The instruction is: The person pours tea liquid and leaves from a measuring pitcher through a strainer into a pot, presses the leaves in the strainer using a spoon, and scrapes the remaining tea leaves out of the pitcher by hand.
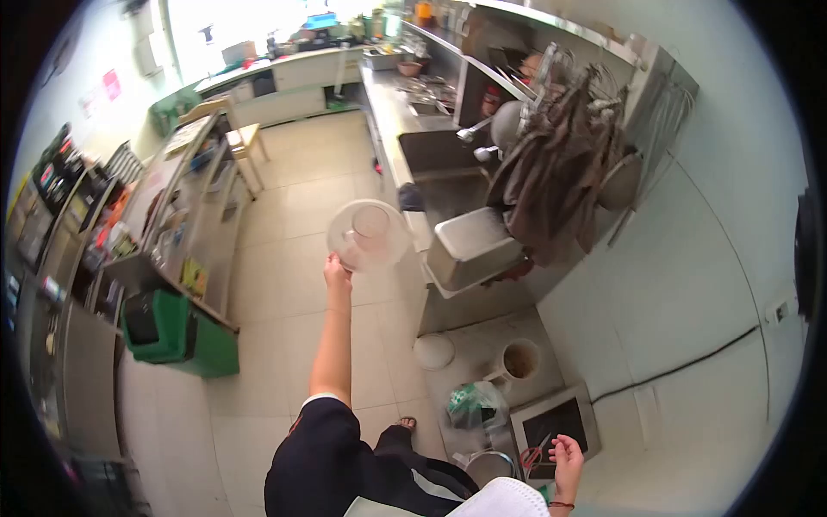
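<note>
Left hand (338, 269) pinches a translucent round container (372, 250) by its rim, held aloft beside the front edge of the sink tabletop (385, 112). Right hand (566, 461), loosely curled, is near red-handled scissors (529, 459) by a dark panel's (556, 420) left edge; contact is unclear. Carrying seems in hand, calling for a steady rim grip.

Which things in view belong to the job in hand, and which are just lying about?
Seemingly part of the job:
- clear round container, held in the left hand

Apparently just lying about:
- green bin
- plastic bag
- metal container

Unclear: red-handled scissors near the right hand; contact can't be judged.
</note>
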Tool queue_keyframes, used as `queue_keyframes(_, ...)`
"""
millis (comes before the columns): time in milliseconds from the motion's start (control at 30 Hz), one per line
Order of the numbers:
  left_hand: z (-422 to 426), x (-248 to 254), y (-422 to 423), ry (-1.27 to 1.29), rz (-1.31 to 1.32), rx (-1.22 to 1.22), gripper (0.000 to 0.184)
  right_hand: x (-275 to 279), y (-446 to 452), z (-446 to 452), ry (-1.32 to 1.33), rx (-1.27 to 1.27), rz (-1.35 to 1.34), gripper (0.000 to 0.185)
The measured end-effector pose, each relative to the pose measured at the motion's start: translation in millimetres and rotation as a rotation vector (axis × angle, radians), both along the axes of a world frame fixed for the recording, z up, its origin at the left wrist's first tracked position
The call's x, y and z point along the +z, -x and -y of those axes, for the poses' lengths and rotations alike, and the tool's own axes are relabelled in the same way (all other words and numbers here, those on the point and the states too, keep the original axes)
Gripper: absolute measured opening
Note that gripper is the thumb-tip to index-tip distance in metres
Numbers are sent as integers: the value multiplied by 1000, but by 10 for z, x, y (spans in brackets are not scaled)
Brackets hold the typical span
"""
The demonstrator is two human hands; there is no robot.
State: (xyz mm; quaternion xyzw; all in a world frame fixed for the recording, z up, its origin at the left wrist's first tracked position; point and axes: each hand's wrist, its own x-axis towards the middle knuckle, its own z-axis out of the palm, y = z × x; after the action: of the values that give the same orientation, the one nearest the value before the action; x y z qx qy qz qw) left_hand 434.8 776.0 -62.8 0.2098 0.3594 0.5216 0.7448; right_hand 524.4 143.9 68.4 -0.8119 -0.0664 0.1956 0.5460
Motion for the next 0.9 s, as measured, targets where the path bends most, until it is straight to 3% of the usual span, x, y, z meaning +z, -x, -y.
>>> queue_keyframes(200,-558,-441,-1182,-37,88,-59,24,5,204,247,86,-218,-26,22)
queue_keyframes(400,-569,-811,-2113,16,-80,-57,23,-97,423,584,140,-399,-94,22)
queue_keyframes(567,-585,-774,-2429,-95,-345,-154,20,2,471,475,172,-456,-128,23)
queue_keyframes(667,-915,-1134,-2563,-278,-450,-188,20,-30,503,495,150,-478,-159,23)
queue_keyframes(733,-856,-831,-2496,-308,-428,-357,19,-13,531,469,147,-498,-147,22)
queue_keyframes(767,-797,-754,-2480,-372,-556,-359,17,-29,568,479,189,-479,-122,23)
queue_keyframes(833,-1065,-865,-2598,-410,-500,-507,17,-132,626,549,93,-528,-173,21)
queue_keyframes(900,-1131,-962,-2643,-446,-479,-489,19,-131,708,526,67,-517,-132,19)
